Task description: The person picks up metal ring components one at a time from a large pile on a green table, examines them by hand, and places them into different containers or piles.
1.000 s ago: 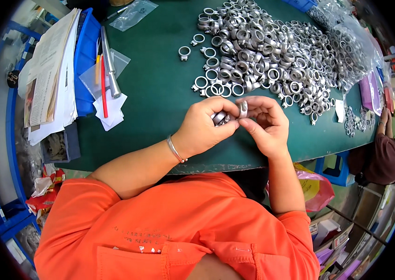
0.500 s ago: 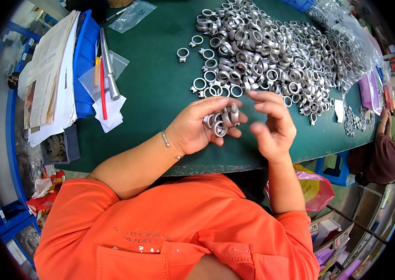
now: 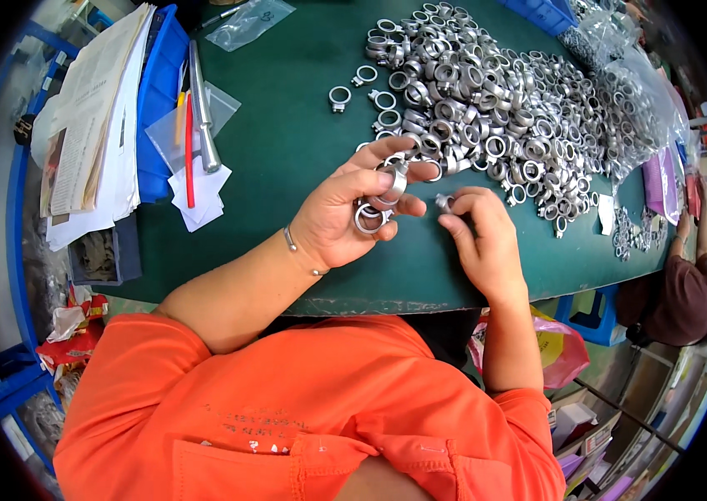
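Note:
Several grey metal rings with small lugs rest in my left hand. Its thumb presses on one ring near the fingertips, and the fingers curl loosely around the rest. To the right, my right hand pinches a small grey metal piece between thumb and fingers; most of that piece is hidden, so I cannot tell whether it is a whole ring. Both hands are above the near part of the green table. Just beyond them lies a big heap of similar rings.
A blue tray with papers stands at the left, beside a metal rod and a red pen. A clear bag of parts borders the heap. Another person's dark sleeve shows at the far right.
My right hand has closed from spread fingers into a pinch on a small metal piece, apart from the left. My left thumb has moved onto a ring.

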Motion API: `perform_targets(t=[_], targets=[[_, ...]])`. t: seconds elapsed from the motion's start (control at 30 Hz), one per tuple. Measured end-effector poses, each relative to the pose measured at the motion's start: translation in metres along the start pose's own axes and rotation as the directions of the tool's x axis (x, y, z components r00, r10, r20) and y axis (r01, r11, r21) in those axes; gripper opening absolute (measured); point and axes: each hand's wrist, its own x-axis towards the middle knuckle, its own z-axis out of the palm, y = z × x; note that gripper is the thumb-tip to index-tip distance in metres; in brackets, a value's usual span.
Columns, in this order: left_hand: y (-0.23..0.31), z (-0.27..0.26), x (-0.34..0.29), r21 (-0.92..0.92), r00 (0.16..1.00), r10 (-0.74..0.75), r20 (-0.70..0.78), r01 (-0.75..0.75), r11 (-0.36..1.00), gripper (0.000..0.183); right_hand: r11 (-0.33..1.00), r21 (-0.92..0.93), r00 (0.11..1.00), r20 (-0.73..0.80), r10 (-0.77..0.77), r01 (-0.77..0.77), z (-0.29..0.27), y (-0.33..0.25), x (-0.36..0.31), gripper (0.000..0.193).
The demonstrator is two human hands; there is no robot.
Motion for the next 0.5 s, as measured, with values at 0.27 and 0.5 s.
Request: perform_targets(t=[0.27, 0.5], targets=[[-0.009, 0.001, -0.001, 0.247, 0.986, -0.110, -0.126, 0.138, 0.959, 0.017, 0.501, 0.822, 0.911, 0.051, 0.409, -0.271, 0.014, -0.002, -0.011, 0.008], [-0.015, 0.016, -0.003, 0.566, 0.975, -0.037, -0.221, 0.159, 0.809, 0.012, 0.790, 0.612, 0.972, -0.157, 0.176, -0.044, 0.016, -0.010, -0.010, 0.017]])
